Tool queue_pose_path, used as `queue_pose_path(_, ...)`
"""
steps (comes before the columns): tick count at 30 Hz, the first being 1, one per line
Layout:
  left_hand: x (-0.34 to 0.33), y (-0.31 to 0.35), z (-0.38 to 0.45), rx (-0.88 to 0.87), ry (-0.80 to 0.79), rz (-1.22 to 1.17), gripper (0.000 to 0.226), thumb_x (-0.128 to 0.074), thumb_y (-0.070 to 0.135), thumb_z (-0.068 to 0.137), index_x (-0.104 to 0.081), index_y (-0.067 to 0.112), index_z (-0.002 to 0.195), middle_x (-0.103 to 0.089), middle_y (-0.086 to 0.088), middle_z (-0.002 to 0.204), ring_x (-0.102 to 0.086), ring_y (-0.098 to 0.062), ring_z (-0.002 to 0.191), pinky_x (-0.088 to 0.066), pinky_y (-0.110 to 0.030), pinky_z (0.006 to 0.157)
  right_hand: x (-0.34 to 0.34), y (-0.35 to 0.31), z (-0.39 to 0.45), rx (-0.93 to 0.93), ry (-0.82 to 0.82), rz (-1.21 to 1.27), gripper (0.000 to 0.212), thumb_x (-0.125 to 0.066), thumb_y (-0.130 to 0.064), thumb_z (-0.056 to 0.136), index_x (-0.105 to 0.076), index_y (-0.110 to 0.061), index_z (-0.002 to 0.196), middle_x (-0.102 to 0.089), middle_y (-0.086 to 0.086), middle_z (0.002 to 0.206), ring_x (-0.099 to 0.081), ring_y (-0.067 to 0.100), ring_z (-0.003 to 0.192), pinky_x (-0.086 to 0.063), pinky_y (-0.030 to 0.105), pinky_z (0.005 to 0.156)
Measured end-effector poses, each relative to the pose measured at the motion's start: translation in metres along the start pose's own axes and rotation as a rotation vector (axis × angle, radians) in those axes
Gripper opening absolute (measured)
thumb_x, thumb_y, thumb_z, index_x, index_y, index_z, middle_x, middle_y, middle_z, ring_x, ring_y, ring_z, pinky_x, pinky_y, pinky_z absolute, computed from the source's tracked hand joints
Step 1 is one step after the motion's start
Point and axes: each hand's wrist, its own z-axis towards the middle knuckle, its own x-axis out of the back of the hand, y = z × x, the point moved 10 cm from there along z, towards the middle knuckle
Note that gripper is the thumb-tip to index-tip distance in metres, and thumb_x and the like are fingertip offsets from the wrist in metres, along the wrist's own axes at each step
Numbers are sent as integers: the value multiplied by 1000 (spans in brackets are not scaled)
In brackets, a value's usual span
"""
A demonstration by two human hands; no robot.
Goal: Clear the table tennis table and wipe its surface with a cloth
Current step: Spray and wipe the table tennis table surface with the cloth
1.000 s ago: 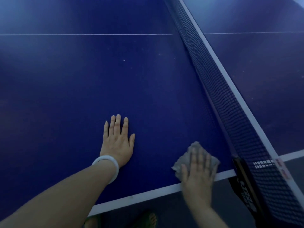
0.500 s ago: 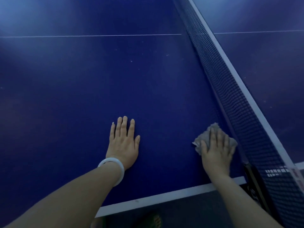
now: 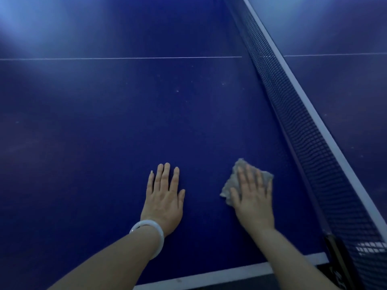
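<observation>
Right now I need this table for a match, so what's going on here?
A person is wiping the blue table tennis table. The right hand presses a grey cloth flat on the surface, close to the net. The left hand, with a white bangle on its wrist, rests flat beside it. Small pale specks show farther across the surface.

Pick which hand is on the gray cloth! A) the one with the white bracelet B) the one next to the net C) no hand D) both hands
B: the right hand presses flat on the gray cloth beside the net; the left hand, wearing the bracelet, rests on bare table.
</observation>
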Motion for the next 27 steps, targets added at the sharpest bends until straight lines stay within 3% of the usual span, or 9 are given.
queue_pose_path(2,3,2,0,2,-4,-3,65,-5,47,97,-6,16,155,-3,-11,163,6,-25,150,1,-46,122,2,30,21,-159,-4,7,65,2,-56,96,8,-27,154,8,-3,164,11,19,150,5,52,120)
queue_pose_path(4,6,3,0,3,-16,-11,64,-14,44,98,-18,12,154,-15,-14,161,-6,-28,150,-8,-49,121,4,39,30,-232,7,5,65,-4,-54,97,5,-26,154,7,-2,164,10,21,151,4,53,120)
queue_pose_path(8,11,5,0,-9,-49,0,63,-22,41,97,-35,7,148,-31,-19,155,-25,-33,146,-19,-52,114,5,40,34,-261,19,-8,63,-5,-51,97,9,-26,153,12,-4,162,10,20,150,10,51,120)
queue_pose_path(12,11,6,4,-42,-86,-20,63,-23,42,97,-48,5,141,-43,-22,147,-38,-37,139,-26,-53,113,7,48,43,-288,18,-6,65,-17,-50,98,8,-27,153,12,-5,161,11,18,150,7,51,120)
queue_pose_path(15,23,8,33,-103,-52,-70,61,-27,44,95,-57,6,133,-52,-18,138,-49,-34,130,-39,-50,109,9,54,55,-321,25,-27,65,-13,-51,97,10,-28,152,12,-5,162,12,18,150,8,51,120)
queue_pose_path(17,34,3,67,-84,-14,-94,62,-28,45,97,-48,6,140,-43,-18,145,-40,-33,137,-34,-48,113,10,59,65,-342,21,-29,64,-7,-53,95,13,-29,151,13,-5,162,13,17,150,9,50,120)
queue_pose_path(21,43,-24,144,121,2,-77,71,-20,54,98,-10,12,155,-4,-16,161,1,-30,150,-1,-44,123,11,68,80,-387,16,-26,65,-6,-54,94,16,-30,150,14,-4,163,14,17,149,11,49,120)
queue_pose_path(27,28,-30,187,300,7,-51,79,-6,59,94,0,9,155,5,-20,161,11,-33,149,4,-50,121,15,81,119,-371,24,-36,65,-11,-53,96,18,-30,150,17,-5,162,14,17,150,10,49,120)
